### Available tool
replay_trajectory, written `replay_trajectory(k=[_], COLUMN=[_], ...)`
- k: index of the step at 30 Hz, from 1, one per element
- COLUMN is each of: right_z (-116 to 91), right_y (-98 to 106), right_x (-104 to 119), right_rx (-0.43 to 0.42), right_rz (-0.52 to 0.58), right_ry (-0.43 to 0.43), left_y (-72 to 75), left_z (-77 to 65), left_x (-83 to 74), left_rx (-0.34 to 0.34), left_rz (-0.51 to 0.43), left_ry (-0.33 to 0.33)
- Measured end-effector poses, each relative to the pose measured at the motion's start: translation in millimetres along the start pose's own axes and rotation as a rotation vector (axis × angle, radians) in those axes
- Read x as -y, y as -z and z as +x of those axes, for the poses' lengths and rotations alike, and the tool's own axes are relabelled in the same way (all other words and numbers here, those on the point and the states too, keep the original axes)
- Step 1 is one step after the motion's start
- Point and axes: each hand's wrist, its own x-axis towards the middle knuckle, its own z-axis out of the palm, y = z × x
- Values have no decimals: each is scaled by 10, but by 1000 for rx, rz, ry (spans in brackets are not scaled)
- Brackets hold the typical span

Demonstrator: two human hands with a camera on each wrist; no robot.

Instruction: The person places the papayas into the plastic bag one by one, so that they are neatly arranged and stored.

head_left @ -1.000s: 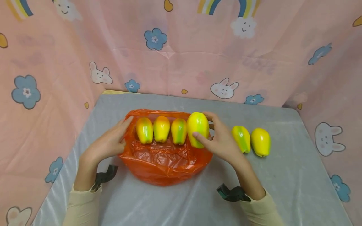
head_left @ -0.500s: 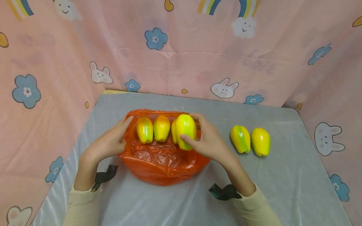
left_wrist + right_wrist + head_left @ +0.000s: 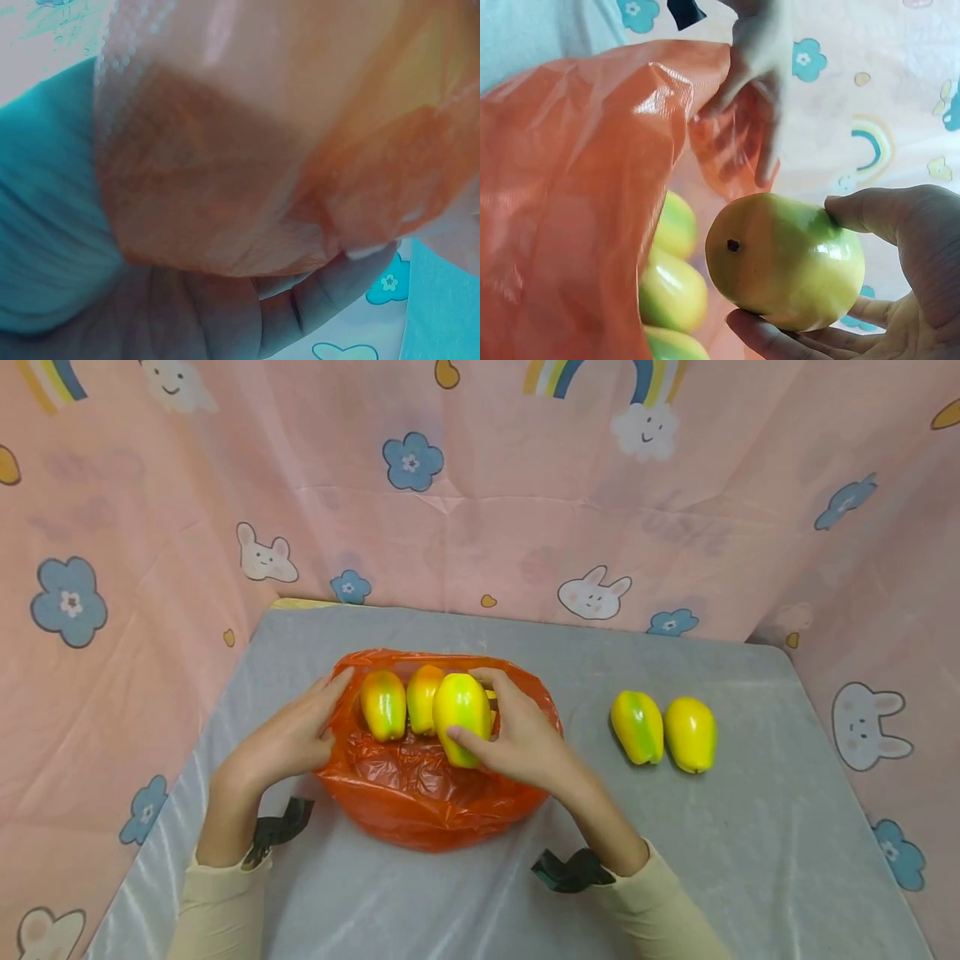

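Observation:
An orange plastic bag (image 3: pixel 420 822) lies wide open on the table. Its left rim is held by my left hand (image 3: pixel 285 739), with the thumb and fingers at the edge; in the left wrist view the film covers part of that hand. My right hand (image 3: pixel 528 743) grips a shiny yellow-green papaya (image 3: pixel 459 714) over the bag, thumb on the near side and fingers behind. The right wrist view shows this papaya's dark stem spot, close beside three papayas (image 3: pixel 676 289) in the bag. From the head, the held papaya partly covers those behind it.
Two more papayas (image 3: pixel 691 735) lie side by side on the grey cloth-covered table (image 3: pixel 757 852), right of the bag. A pink patterned curtain (image 3: pixel 495 510) rises behind the table and along both sides.
My right hand has carried the papaya leftward and slightly nearer, from the bag's right side to over its middle. The left hand stays at the left rim.

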Motion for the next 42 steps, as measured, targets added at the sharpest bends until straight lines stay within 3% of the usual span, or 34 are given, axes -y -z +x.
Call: replay_trajectory(k=[12, 17, 42], right_z=[98, 134, 133], right_y=[-278, -403, -837], right_x=[111, 130, 252], right_rx=[33, 51, 96], right_rz=[16, -13, 24], right_ry=[-50, -24, -79], left_y=[5, -7, 2], left_z=[-18, -20, -42], left_x=[-8, -17, -33], left_rx=[-5, -2, -7], left_rz=[5, 1, -3], left_ry=[-11, -9, -23])
